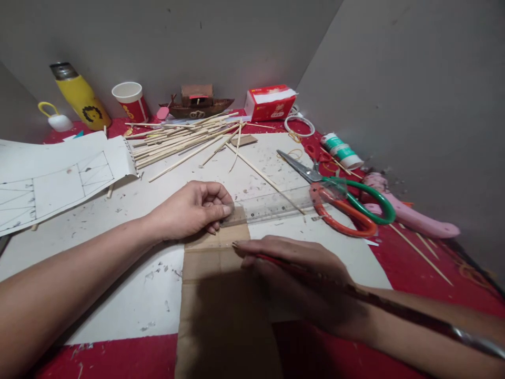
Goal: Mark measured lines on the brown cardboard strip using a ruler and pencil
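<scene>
My left hand [193, 209] is curled, its fingertips pressing the left end of a clear plastic ruler [276, 206] that lies across the top of a brown cardboard sheet [221, 310]. My right hand [292, 268] rests on the cardboard just below the ruler, fingers closed around a dark red pencil [386, 305] whose tip sits at the ruler's edge. The cardboard lies on a white board [130, 284].
Scissors with green and orange handles [339, 197] lie right of the ruler. A pile of wooden sticks [185, 139], drawn paper plans [55, 179], a yellow flask [81, 97], a red cup [131, 101], a model boat [197, 102], a tissue box [270, 102], a glue tube [341, 150] and a pink tool [410, 213] surround them.
</scene>
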`<action>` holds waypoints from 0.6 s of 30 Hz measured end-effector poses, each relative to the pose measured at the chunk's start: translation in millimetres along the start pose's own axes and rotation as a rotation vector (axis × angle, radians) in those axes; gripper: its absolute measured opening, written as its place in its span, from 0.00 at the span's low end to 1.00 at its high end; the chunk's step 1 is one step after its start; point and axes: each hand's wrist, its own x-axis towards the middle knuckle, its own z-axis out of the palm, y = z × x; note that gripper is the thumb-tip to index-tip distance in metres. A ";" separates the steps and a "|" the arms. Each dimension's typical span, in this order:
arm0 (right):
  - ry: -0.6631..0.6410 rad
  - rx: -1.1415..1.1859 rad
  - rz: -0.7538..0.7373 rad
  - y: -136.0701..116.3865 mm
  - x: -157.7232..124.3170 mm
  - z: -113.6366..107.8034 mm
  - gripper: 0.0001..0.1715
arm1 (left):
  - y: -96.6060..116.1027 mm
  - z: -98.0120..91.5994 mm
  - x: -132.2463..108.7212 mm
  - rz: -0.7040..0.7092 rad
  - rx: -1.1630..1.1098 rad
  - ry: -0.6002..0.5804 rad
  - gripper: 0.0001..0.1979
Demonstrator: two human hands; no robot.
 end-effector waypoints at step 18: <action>0.015 -0.045 0.318 -2.8 8.0 6.7 0.08 | 0.1 2.1 -2.0 0.075 0.179 -0.035 0.03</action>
